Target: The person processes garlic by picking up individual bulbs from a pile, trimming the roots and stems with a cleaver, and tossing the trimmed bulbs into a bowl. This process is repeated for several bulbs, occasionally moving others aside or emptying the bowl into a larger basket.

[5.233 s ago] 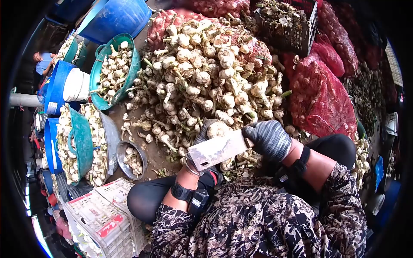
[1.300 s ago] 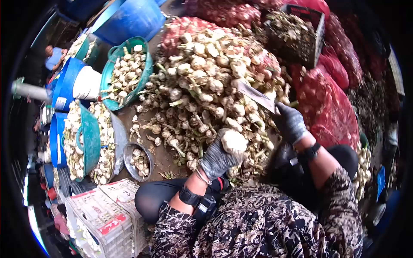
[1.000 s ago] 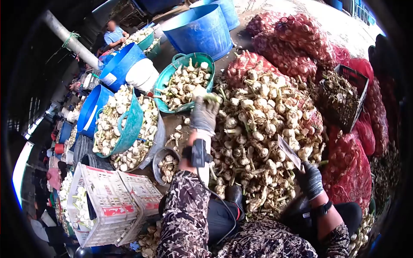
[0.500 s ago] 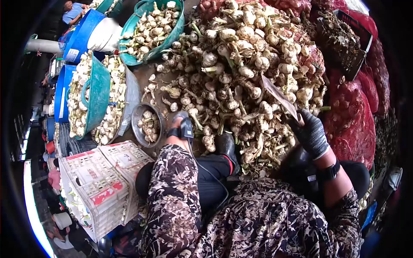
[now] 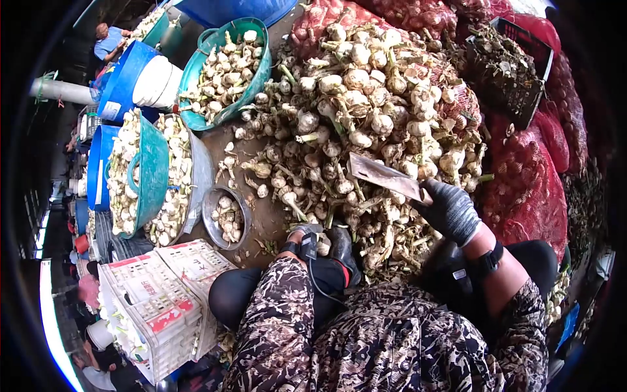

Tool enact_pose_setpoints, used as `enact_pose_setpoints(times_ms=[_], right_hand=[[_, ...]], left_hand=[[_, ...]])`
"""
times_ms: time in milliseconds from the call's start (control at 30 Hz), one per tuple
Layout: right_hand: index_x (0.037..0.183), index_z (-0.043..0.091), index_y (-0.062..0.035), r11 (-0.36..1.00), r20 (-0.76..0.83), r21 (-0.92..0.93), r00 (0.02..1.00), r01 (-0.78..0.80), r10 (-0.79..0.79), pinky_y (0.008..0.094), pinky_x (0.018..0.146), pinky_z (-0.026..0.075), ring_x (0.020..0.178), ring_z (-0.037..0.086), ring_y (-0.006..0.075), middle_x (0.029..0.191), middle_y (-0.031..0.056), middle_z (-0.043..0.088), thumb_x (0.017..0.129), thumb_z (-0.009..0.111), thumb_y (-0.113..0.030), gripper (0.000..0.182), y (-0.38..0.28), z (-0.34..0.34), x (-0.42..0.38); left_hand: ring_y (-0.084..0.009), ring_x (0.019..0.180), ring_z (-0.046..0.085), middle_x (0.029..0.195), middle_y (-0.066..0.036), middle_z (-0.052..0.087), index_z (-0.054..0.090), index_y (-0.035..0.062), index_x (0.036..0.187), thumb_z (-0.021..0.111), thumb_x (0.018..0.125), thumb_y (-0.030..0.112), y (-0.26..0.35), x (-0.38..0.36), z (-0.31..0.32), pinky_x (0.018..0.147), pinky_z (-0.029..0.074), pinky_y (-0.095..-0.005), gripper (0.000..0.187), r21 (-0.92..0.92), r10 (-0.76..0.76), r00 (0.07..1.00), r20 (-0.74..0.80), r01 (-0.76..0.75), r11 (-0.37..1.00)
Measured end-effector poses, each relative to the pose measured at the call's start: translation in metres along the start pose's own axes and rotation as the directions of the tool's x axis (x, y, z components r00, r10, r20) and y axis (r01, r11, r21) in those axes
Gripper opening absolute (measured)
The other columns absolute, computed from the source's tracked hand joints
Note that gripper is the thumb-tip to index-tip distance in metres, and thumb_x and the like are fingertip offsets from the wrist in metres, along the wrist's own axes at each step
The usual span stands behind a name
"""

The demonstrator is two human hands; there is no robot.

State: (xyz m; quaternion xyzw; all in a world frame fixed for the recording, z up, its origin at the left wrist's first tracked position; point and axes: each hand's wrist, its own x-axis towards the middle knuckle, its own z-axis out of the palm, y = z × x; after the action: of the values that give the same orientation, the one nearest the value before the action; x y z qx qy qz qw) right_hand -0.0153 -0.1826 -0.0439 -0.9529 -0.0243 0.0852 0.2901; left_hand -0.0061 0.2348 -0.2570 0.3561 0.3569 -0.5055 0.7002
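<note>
My right hand point(image 5: 450, 210), in a grey and black knitted glove, is closed round the handle of a cleaver point(image 5: 384, 178). The broad, stained blade points left over the large heap of garlic bulbs point(image 5: 356, 98). My left hand point(image 5: 305, 230) is low at the heap's near left edge, next to my dark boot point(image 5: 343, 251). A garlic bulb point(image 5: 323, 245) lies right beside it; whether the fingers grip it cannot be made out. A black device with a cable point(image 5: 309, 247) is strapped at my left wrist.
Left of the heap stand a small metal bowl point(image 5: 245, 227), a green tub point(image 5: 151, 179) and another green tub point(image 5: 264, 68), all with garlic. A white plastic crate point(image 5: 163, 287) is close on my left. Red mesh sacks point(image 5: 526, 189) and a black crate point(image 5: 522, 108) line the right.
My left hand has moved from beside the metal bowl down and right to the boot. The cleaver has swung left and flatter in my right hand. The whole view has shifted slightly.
</note>
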Motion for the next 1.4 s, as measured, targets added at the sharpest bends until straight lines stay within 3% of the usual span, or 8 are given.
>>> enact_pose_setpoints(times_ms=[133,400,500,667,767,1067,1267,1400], right_hand=[[0.102,0.064,-0.0092,0.994,-0.053,0.098,0.997,0.052,-0.047,0.0480,0.066,0.052,0.076,0.065,0.0411,0.078,0.0198,0.066,0.086,0.071,-0.038,0.033,-0.012,-0.002,0.010],[0.106,0.066,-0.0106,0.983,0.078,0.097,0.983,0.158,-0.166,0.0470,0.067,0.052,0.075,0.065,0.0404,0.079,0.0193,0.066,0.086,0.071,-0.044,0.039,-0.029,0.002,-0.039],[0.100,0.065,-0.0081,0.980,0.055,0.094,0.982,0.173,-0.179,0.0460,0.067,0.052,0.075,0.064,0.0407,0.079,0.0189,0.066,0.087,0.070,-0.043,0.038,-0.032,-0.007,-0.059],[0.113,0.067,-0.0094,0.985,0.199,0.175,0.980,-0.006,-0.029,0.0460,0.075,0.054,0.081,0.067,0.0393,0.086,0.0203,0.069,0.088,0.066,-0.042,0.041,-0.011,-0.010,-0.069],[0.111,0.068,-0.0080,0.985,0.232,-0.056,0.957,-0.166,0.174,0.0443,0.075,0.055,0.077,0.069,0.0364,0.085,0.0199,0.070,0.088,0.067,-0.042,0.041,0.041,0.004,-0.063],[0.103,0.065,-0.0057,0.415,0.073,0.900,0.984,-0.136,0.165,0.0286,0.057,0.043,0.066,0.049,0.0076,0.078,-0.0034,0.059,0.092,0.071,-0.031,0.028,-0.033,-0.033,-0.068],[0.097,0.060,-0.0010,0.746,-0.132,0.656,0.991,0.114,-0.035,0.0343,0.062,0.044,0.064,0.048,0.0158,0.066,0.0063,0.052,0.090,0.070,-0.046,0.047,-0.035,-0.048,-0.068],[0.095,0.058,-0.0144,0.036,0.207,0.978,0.978,-0.207,-0.002,0.0258,0.044,0.035,0.047,0.042,0.0080,0.067,-0.0029,0.052,0.094,0.066,-0.044,0.030,-0.021,-0.039,-0.064]], left_hand=[[-0.0263,0.063,0.064,0.074,-0.011,0.061,0.064,0.0037,0.095,0.066,0.093,0.029,0.008,-0.018,0.066,0.060,0.060,-0.0422,0.025,0.300,0.153,0.920,-0.362,-0.040,0.953],[-0.0288,0.098,0.067,0.103,-0.012,0.067,0.063,0.0011,0.114,0.080,0.083,0.020,-0.008,-0.086,0.188,0.090,0.058,-0.0413,0.041,0.135,0.615,0.707,0.349,-0.688,0.714],[-0.0234,0.105,0.064,0.123,-0.013,0.062,0.061,-0.0011,0.122,0.082,0.081,0.020,-0.008,-0.083,0.192,0.093,0.056,-0.0355,0.051,0.059,0.402,0.765,0.503,-0.495,0.867],[-0.0142,0.099,0.064,0.100,-0.001,0.070,0.068,0.0046,0.115,0.077,0.087,0.017,-0.039,-0.116,0.238,0.081,0.055,-0.0267,0.032,0.412,0.668,0.551,0.499,-0.830,0.377],[-0.0121,0.100,0.064,0.102,-0.002,0.071,0.068,0.0035,0.117,0.078,0.085,0.018,-0.036,-0.149,0.255,0.090,0.051,-0.0277,0.037,0.443,0.500,0.757,0.421,-0.652,0.615],[-0.0139,0.097,0.059,0.112,-0.008,0.061,0.049,0.0022,0.126,0.077,0.085,0.017,-0.042,-0.167,0.306,0.085,0.051,-0.0291,0.052,0.673,0.661,0.622,0.421,-0.702,0.232],[-0.0169,0.106,0.057,0.116,-0.011,0.055,0.035,0.0015,0.136,0.080,0.079,0.006,-0.058,-0.163,0.331,0.092,0.052,-0.0299,0.073,0.729,0.777,0.492,0.393,-0.682,0.062],[-0.0212,0.117,0.053,0.131,-0.013,0.050,0.024,0.0010,0.149,0.086,0.077,0.022,-0.072,-0.176,0.341,0.099,0.049,-0.0326,0.097,0.530,0.779,0.399,0.483,-0.842,0.102]])
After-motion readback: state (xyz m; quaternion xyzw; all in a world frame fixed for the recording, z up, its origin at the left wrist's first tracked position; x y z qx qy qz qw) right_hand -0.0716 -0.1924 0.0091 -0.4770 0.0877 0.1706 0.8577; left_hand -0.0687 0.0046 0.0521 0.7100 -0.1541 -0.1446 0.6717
